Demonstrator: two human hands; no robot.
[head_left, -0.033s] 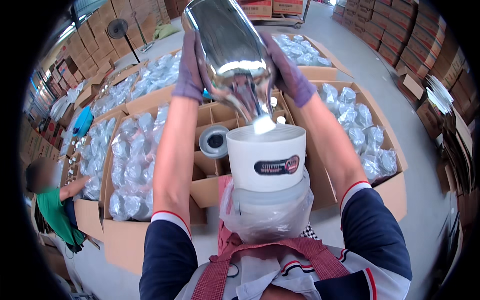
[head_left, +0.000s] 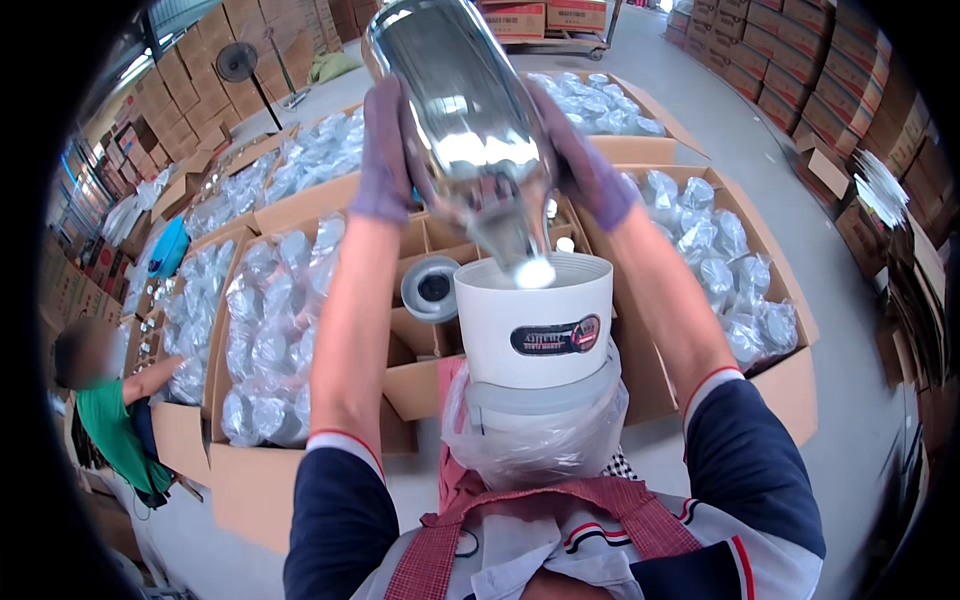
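Observation:
A silvered glass flask liner [head_left: 465, 110] is held neck-down between my two purple-gloved hands. My left hand [head_left: 385, 155] presses its left side and my right hand [head_left: 588, 165] the right side. The liner's white-tipped neck points at the open top of a white cylindrical flask casing [head_left: 535, 350], which has threads inside its rim and a dark oval label. Clear plastic film [head_left: 535, 435] wraps the casing's lower part, close against my chest. A grey round part with a dark centre [head_left: 431, 288] lies left of the casing, on a divided cardboard box.
Cardboard boxes of plastic-wrapped flasks [head_left: 270, 340] stand left, and another such box [head_left: 715, 250] right. A co-worker in green [head_left: 115, 430] reaches into a box at far left. Stacked cartons [head_left: 780, 60], a fan [head_left: 238, 62] and a cart [head_left: 570, 45] stand farther off.
Both my hands have moved slightly down with the liner. Its neck tip is lower, now at the casing's opening.

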